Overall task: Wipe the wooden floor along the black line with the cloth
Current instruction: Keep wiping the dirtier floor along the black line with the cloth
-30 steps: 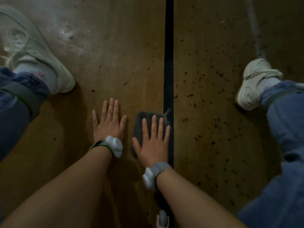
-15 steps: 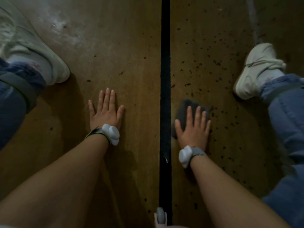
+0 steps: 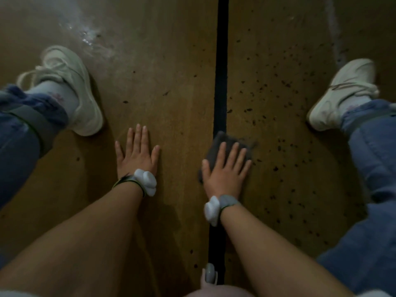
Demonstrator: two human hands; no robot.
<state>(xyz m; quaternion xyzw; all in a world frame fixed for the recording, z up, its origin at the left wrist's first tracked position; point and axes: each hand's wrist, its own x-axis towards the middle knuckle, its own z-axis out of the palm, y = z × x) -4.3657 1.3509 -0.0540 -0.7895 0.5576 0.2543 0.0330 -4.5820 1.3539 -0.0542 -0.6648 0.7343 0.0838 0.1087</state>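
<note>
A black line (image 3: 221,61) runs straight down the middle of the wooden floor (image 3: 171,82). My right hand (image 3: 225,170) lies flat, fingers spread, pressing a dark grey cloth (image 3: 220,144) onto the floor; the cloth covers the line and the wood just right of it. My left hand (image 3: 137,153) rests flat on the bare wood left of the line, fingers apart, holding nothing. Both wrists carry white bands.
My two white shoes (image 3: 72,88) (image 3: 340,93) and blue jeans legs flank the hands on either side. Many small dark specks (image 3: 278,99) dot the wood right of the line. A pale wet smear (image 3: 90,33) shines at the upper left.
My right hand slid the cloth from left of the line across to its right side, then back onto the line. The left hand stayed planted; the view shifted.
</note>
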